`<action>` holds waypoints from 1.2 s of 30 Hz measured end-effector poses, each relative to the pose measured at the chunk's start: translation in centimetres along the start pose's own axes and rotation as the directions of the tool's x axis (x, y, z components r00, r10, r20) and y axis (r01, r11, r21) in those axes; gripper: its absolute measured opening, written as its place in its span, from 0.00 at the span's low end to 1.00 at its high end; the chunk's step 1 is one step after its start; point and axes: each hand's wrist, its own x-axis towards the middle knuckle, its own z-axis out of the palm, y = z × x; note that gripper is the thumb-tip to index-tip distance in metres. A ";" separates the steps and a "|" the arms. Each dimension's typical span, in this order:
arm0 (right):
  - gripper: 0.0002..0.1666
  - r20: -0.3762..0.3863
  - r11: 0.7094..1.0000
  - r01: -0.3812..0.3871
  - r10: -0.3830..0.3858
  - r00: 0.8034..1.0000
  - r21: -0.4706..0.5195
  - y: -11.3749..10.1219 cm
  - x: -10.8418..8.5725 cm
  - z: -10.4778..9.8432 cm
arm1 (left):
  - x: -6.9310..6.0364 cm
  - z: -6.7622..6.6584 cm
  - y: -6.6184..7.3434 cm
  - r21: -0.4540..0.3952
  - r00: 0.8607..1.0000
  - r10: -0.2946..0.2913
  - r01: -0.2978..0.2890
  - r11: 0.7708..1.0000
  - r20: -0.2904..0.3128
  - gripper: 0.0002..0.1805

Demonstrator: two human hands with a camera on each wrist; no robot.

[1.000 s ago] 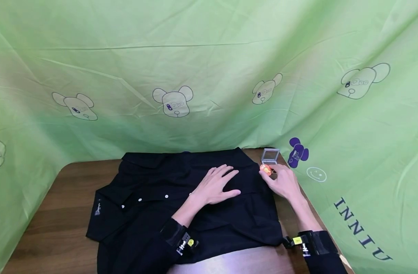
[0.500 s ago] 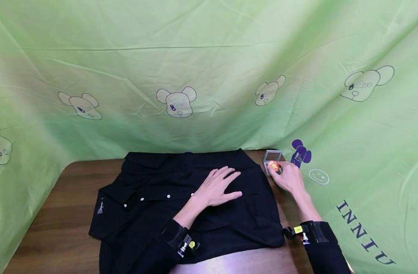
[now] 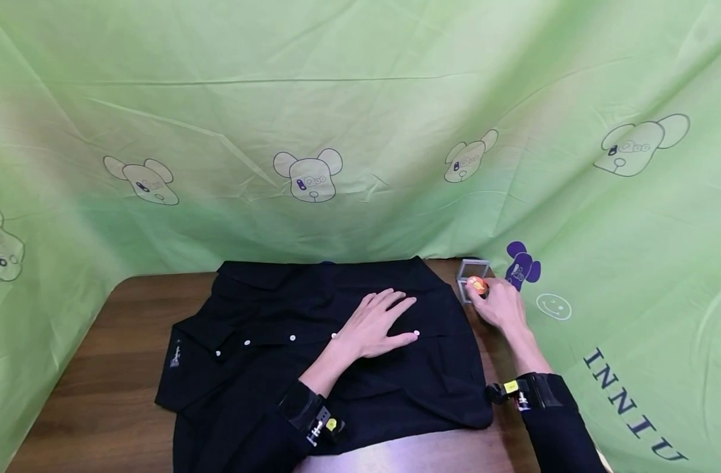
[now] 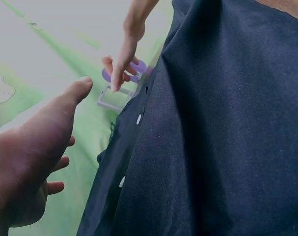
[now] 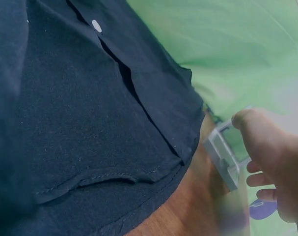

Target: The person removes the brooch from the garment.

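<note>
A black button-up shirt (image 3: pixel 396 387) lies spread on the table. My left hand (image 3: pixel 375 325) rests on it with straight, spread fingers; in the left wrist view that hand (image 4: pixel 38 152) shows its thumb out. At the table's far right corner, my right hand (image 3: pixel 502 305) pinches a small round orange-red badge (image 3: pixel 477 284) between thumb and fingers. The badge is over a small clear square box (image 3: pixel 462 290) whose lid (image 3: pixel 473 268) stands raised behind it. In the right wrist view, the right hand (image 5: pixel 274 157) is at the box (image 5: pixel 222 157), and the badge is hidden.
Green cloth (image 3: pixel 360 131) printed with bear heads hangs behind the table and along both sides. Brown wooden tabletop (image 3: pixel 106 368) shows left of the shirt and along its front edge.
My right hand has carried the badge from beside the shirt's edge to the right, over the clear box. My left hand has stayed on the shirt. The head view has shifted slightly.
</note>
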 end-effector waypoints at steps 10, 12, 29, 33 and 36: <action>0.33 0.042 0.997 -0.005 0.008 0.999 -0.071 0.4 0.2 0.6 | -0.1 -0.2 0.1 0.029 1.000 0.010 -0.009 1.000 -0.010 0.42; 0.33 0.047 0.997 -0.008 0.012 0.999 -0.078 0.5 0.2 0.7 | -0.1 -0.2 0.1 0.033 1.000 0.012 -0.012 0.999 -0.008 0.42; 0.34 0.075 0.991 0.019 -0.009 0.997 -0.132 0.5 0.3 1.5 | -0.1 0.2 0.1 0.030 0.999 0.035 -0.035 0.999 -0.018 0.41; 0.34 0.091 0.990 0.002 0.011 0.996 -0.141 0.5 0.3 1.6 | -0.1 0.2 0.2 0.034 0.999 0.042 -0.041 0.999 -0.014 0.41; 0.34 0.089 0.989 -0.002 0.016 0.996 -0.147 0.5 0.3 1.7 | -0.1 0.1 0.3 0.042 0.999 0.048 -0.048 0.998 -0.011 0.41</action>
